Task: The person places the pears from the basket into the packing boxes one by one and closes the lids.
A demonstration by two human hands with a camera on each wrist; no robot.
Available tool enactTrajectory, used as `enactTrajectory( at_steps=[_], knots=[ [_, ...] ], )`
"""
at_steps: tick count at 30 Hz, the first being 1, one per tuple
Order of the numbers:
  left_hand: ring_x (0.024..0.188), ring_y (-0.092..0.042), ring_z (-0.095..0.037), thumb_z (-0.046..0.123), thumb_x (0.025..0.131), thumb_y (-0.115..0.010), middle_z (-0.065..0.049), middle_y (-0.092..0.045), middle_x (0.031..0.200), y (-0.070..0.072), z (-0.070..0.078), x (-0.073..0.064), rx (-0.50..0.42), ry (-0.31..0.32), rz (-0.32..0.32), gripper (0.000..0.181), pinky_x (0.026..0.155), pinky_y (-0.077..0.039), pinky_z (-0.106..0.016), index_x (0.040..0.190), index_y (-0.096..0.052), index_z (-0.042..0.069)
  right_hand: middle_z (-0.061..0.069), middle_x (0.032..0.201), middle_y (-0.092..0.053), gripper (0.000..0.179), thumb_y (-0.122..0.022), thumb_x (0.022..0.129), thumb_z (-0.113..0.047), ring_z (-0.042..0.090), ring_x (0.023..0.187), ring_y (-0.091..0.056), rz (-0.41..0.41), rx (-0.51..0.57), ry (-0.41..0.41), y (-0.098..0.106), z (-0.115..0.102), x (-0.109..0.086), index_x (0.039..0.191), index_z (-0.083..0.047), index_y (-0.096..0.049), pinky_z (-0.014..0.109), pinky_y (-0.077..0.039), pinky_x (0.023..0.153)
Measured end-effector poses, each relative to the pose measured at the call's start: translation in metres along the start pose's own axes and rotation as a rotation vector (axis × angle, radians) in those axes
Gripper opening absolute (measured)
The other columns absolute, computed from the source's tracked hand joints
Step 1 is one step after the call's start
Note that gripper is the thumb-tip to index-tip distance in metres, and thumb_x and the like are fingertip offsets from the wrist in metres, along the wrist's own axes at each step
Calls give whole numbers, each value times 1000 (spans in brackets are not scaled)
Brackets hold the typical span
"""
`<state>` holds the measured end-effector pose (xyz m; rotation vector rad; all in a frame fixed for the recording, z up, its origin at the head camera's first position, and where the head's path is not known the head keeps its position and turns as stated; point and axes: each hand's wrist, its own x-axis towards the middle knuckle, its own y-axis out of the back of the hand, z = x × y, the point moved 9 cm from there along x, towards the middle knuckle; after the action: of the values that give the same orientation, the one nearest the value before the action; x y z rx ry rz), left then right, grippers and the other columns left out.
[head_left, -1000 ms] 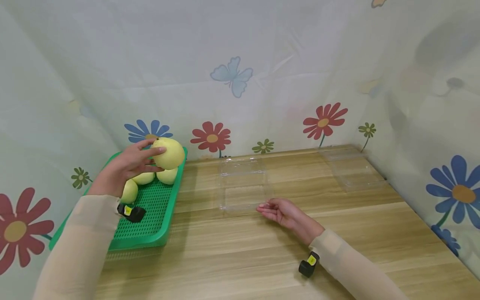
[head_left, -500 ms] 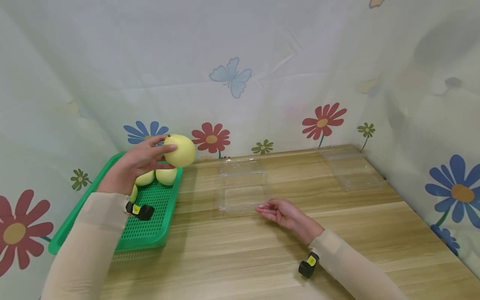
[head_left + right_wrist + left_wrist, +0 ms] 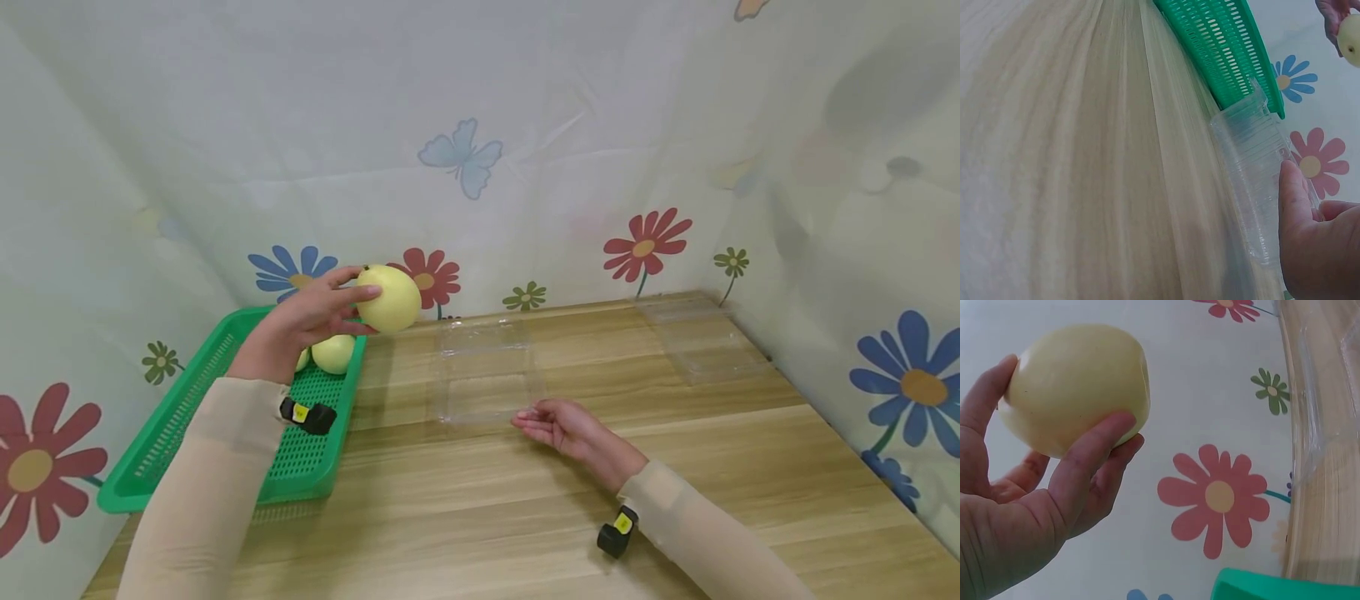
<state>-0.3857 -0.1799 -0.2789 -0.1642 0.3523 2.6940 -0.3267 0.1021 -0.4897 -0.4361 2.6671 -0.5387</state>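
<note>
A round, pale yellow pear (image 3: 393, 300) is held up in my left hand (image 3: 315, 312), just past the right rim of the green basket (image 3: 330, 462). In the left wrist view, fingers and thumb wrap around the pear (image 3: 1079, 387) from below and the side. Inside the basket sits another pear (image 3: 333, 354), with part of one more showing by my wrist. My right hand (image 3: 566, 427) pinches the near right corner of a clear plastic box (image 3: 487, 396). The right wrist view puts the thumb (image 3: 1294, 194) at the box rim; the other fingers are partly hidden.
A second clear plastic container (image 3: 708, 346) lies at the back right of the wooden table (image 3: 465, 517). A flower-printed cloth (image 3: 555, 208) hangs along the back and both sides. The plastic box stands right of the basket, near the back edge.
My left hand has carried the pear rightward from above the basket to beyond its right rim. My right hand has stayed at the box corner.
</note>
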Motion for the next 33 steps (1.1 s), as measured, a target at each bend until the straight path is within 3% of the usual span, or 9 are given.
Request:
enactTrajectory(
  at_steps=[5,9,15,18,21,25,28,33],
  knots=[
    [103,-66,-11,25,109,-49,-12,-40,144,-14,1,8,-1,15,-17,62,85,-64,-29,161,-20,8,3,86,-73,36,-31,109,-5,8,82,-75,5,-4,-2,0,1,-1,134,20,-39,16,-61,79],
    [113,-62,-21,27,108,-51,-16,-35,152,-23,0,18,-8,18,-35,65,86,-64,-29,163,-19,11,3,86,-73,34,-31,110,-5,8,82,-74,8,-3,-2,1,1,0,132,18,-41,16,-61,79],
    [117,-59,-33,42,94,-73,-10,-41,143,-36,-2,25,-57,-21,-90,81,86,-65,-33,157,-31,11,3,85,-73,34,-30,110,-6,8,82,-75,5,-3,-8,1,2,0,130,17,-44,16,-61,79],
    [117,-61,-33,45,92,-75,-10,-41,144,-43,-4,28,-60,-13,-101,87,89,-64,-36,158,-31,10,3,86,-73,35,-30,110,-6,8,82,-75,3,-1,-7,1,2,-1,131,18,-42,16,-61,79],
    [118,-61,-33,37,100,-65,-13,-39,148,-49,-6,32,-41,17,-99,77,95,-62,-39,161,-27,9,3,86,-73,36,-31,110,-6,8,82,-75,7,4,-11,1,1,-1,135,19,-39,16,-61,79],
    [113,-64,-29,26,108,-50,-13,-40,148,-57,-9,38,-46,58,-110,61,93,-63,-35,163,-26,13,3,86,-72,39,-30,110,-7,8,82,-75,11,3,-14,1,1,0,138,20,-36,16,-61,78],
    [107,-65,-24,23,110,-46,-12,-39,148,-63,-13,42,-64,72,-130,60,86,-64,-31,164,-23,16,3,86,-72,38,-30,110,-6,8,82,-75,8,2,-11,2,1,0,137,20,-36,16,-61,78],
    [105,-66,-21,22,110,-45,-13,-43,145,-70,-22,52,-76,76,-145,57,86,-65,-33,162,-25,10,3,87,-72,38,-30,110,-6,8,82,-75,4,-1,-8,2,1,0,138,19,-36,16,-61,78]
  ],
)
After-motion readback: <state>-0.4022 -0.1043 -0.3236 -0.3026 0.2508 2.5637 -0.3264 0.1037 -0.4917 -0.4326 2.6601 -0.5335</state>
